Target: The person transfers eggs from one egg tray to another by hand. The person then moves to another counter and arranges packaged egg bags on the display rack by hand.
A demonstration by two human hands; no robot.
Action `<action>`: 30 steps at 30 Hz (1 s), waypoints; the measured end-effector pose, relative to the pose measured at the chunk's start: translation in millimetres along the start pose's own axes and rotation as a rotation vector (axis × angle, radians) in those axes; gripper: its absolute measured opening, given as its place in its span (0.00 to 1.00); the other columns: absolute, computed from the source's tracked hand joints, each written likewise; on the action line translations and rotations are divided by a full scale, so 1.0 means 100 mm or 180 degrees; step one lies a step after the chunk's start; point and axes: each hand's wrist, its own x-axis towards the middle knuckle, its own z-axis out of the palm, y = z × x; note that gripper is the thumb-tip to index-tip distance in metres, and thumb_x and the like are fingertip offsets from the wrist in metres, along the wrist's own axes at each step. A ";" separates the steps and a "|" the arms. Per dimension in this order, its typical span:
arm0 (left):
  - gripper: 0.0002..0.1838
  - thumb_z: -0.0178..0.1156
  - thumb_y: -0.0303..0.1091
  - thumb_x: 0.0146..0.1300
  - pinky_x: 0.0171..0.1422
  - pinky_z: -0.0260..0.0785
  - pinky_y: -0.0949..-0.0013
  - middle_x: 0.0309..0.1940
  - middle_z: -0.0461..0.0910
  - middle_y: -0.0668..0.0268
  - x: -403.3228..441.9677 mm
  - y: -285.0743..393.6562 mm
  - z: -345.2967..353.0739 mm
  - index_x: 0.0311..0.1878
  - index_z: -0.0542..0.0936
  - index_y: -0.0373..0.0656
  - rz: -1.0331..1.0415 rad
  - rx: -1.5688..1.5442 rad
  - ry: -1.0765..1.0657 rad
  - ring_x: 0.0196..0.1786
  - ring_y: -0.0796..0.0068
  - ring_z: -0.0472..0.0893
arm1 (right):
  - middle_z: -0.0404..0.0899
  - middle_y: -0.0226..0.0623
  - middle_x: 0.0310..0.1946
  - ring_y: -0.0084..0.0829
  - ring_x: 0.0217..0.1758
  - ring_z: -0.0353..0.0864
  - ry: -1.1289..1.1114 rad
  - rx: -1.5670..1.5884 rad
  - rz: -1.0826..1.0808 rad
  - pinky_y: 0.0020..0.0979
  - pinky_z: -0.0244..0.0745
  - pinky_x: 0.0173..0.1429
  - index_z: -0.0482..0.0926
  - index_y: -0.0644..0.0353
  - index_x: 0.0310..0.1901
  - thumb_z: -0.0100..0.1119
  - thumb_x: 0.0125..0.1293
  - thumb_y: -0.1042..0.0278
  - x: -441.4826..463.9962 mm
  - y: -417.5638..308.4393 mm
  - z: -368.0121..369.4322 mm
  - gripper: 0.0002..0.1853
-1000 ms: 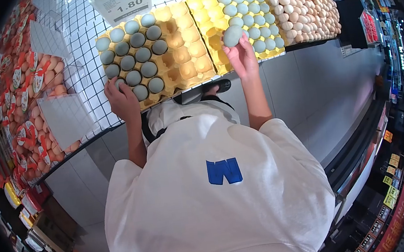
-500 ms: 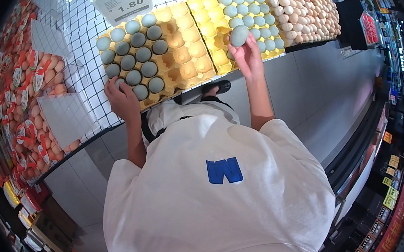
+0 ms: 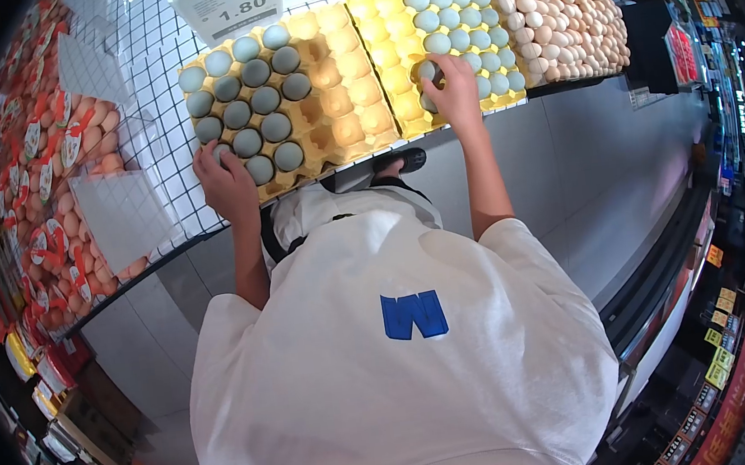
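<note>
A blue-green egg (image 3: 427, 70) is grasped by the fingers of the right hand (image 3: 458, 92), at the right tray (image 3: 374, 28); whether it touches a cup cannot be told. Yellow cups lie left of these fingers, pale egg rows (image 3: 459, 40) close on their right, the near edge just below. The left hand (image 3: 227, 184) curls its fingers over a second egg (image 3: 220, 151) at the left tray's (image 3: 345, 99) outer edge; their grip cannot be told. Left of them stretches gridded counter (image 3: 153, 133).
</note>
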 end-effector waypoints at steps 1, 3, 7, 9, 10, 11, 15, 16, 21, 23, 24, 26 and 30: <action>0.15 0.49 0.37 0.68 0.56 0.70 0.52 0.58 0.72 0.51 0.00 0.01 0.00 0.54 0.75 0.42 -0.0012 0.0001 -0.0001 0.58 0.47 0.74 | 0.79 0.43 0.44 0.45 0.48 0.75 -0.0101 -0.0081 -0.0039 0.39 0.72 0.54 0.79 0.59 0.50 0.67 0.49 0.74 0.00 0.00 0.00 0.22; 0.15 0.49 0.37 0.68 0.56 0.70 0.52 0.58 0.72 0.51 0.00 0.01 0.00 0.54 0.75 0.42 -0.0021 0.0004 -0.0002 0.58 0.47 0.75 | 0.79 0.43 0.44 0.46 0.49 0.75 -0.0085 -0.0086 -0.0072 0.40 0.72 0.55 0.80 0.59 0.49 0.67 0.50 0.74 0.01 -0.01 0.03 0.21; 0.15 0.50 0.37 0.68 0.55 0.71 0.52 0.58 0.72 0.51 -0.01 0.03 -0.01 0.54 0.75 0.43 -0.0059 0.0023 -0.0012 0.57 0.48 0.75 | 0.79 0.43 0.45 0.46 0.50 0.75 -0.0065 0.0012 -0.0143 0.41 0.72 0.56 0.81 0.60 0.46 0.67 0.51 0.73 0.01 -0.01 0.03 0.18; 0.15 0.50 0.37 0.68 0.55 0.70 0.52 0.58 0.72 0.51 -0.01 0.01 0.00 0.54 0.75 0.43 -0.0027 0.0015 0.0003 0.57 0.48 0.75 | 0.79 0.43 0.45 0.46 0.49 0.75 0.0019 -0.0048 -0.0136 0.41 0.72 0.56 0.81 0.60 0.46 0.66 0.51 0.72 0.01 -0.03 0.04 0.17; 0.15 0.50 0.37 0.68 0.55 0.70 0.52 0.57 0.72 0.51 -0.01 0.00 0.00 0.54 0.75 0.43 0.0004 0.0009 0.0022 0.57 0.47 0.75 | 0.79 0.43 0.44 0.46 0.48 0.75 0.0103 -0.0105 -0.0134 0.41 0.72 0.55 0.81 0.61 0.45 0.66 0.52 0.72 0.03 -0.08 0.03 0.16; 0.15 0.50 0.37 0.68 0.55 0.70 0.52 0.57 0.72 0.51 -0.01 -0.01 0.00 0.54 0.75 0.43 -0.0003 0.0010 0.0021 0.57 0.47 0.75 | 0.79 0.43 0.44 0.46 0.48 0.75 0.0096 -0.0106 -0.0137 0.41 0.72 0.55 0.81 0.61 0.45 0.66 0.52 0.72 0.06 -0.13 0.03 0.16; 0.15 0.50 0.36 0.68 0.56 0.70 0.52 0.58 0.72 0.51 -0.01 0.01 0.00 0.54 0.75 0.42 0.0019 0.0001 0.0011 0.57 0.47 0.75 | 0.79 0.42 0.42 0.43 0.46 0.76 0.0214 0.0237 -0.0742 0.39 0.72 0.52 0.81 0.62 0.45 0.65 0.55 0.70 0.19 -0.54 0.11 0.15; 0.15 0.49 0.36 0.68 0.56 0.70 0.51 0.58 0.72 0.51 0.00 0.01 -0.01 0.54 0.75 0.42 0.0000 -0.0019 -0.0005 0.58 0.47 0.75 | 0.79 0.42 0.42 0.42 0.46 0.76 0.0037 0.0450 -0.0902 0.39 0.73 0.52 0.81 0.61 0.45 0.65 0.55 0.70 0.21 -0.67 0.18 0.15; 0.16 0.49 0.37 0.69 0.58 0.69 0.53 0.57 0.73 0.52 -0.01 -0.01 0.01 0.54 0.75 0.41 -0.0014 0.0016 0.0025 0.59 0.49 0.74 | 0.79 0.37 0.44 0.40 0.45 0.77 -0.0304 0.0693 -0.1431 0.37 0.75 0.51 0.81 0.57 0.46 0.63 0.52 0.72 0.21 -1.18 0.68 0.17; 0.15 0.49 0.37 0.68 0.56 0.70 0.52 0.58 0.72 0.50 0.00 0.01 0.00 0.54 0.75 0.42 0.0010 0.0014 0.0015 0.59 0.47 0.74 | 0.79 0.36 0.42 0.39 0.44 0.77 -0.0270 0.0531 -0.1518 0.36 0.75 0.49 0.81 0.56 0.45 0.62 0.51 0.73 0.22 -1.25 0.84 0.17; 0.15 0.49 0.37 0.68 0.56 0.70 0.52 0.58 0.72 0.50 0.00 0.01 0.00 0.54 0.75 0.42 0.0010 0.0015 0.0022 0.59 0.47 0.74 | 0.79 0.35 0.41 0.38 0.42 0.77 -0.0239 0.0355 -0.1598 0.35 0.75 0.47 0.81 0.56 0.44 0.62 0.49 0.74 0.24 -1.25 0.89 0.17; 0.15 0.49 0.36 0.68 0.56 0.70 0.52 0.58 0.72 0.50 0.00 0.02 0.00 0.54 0.75 0.42 -0.0036 -0.0009 -0.0007 0.58 0.47 0.74 | 0.79 0.34 0.40 0.38 0.40 0.77 -0.0187 0.0421 -0.1715 0.35 0.75 0.45 0.81 0.55 0.43 0.62 0.48 0.73 0.28 -1.24 0.91 0.17; 0.15 0.49 0.36 0.68 0.55 0.71 0.52 0.58 0.72 0.50 -0.01 0.03 0.00 0.54 0.75 0.42 0.0013 0.0010 0.0006 0.58 0.47 0.75 | 0.78 0.32 0.39 0.36 0.36 0.76 0.0049 0.0314 -0.2281 0.36 0.75 0.41 0.80 0.54 0.42 0.62 0.45 0.72 0.32 -1.18 1.05 0.18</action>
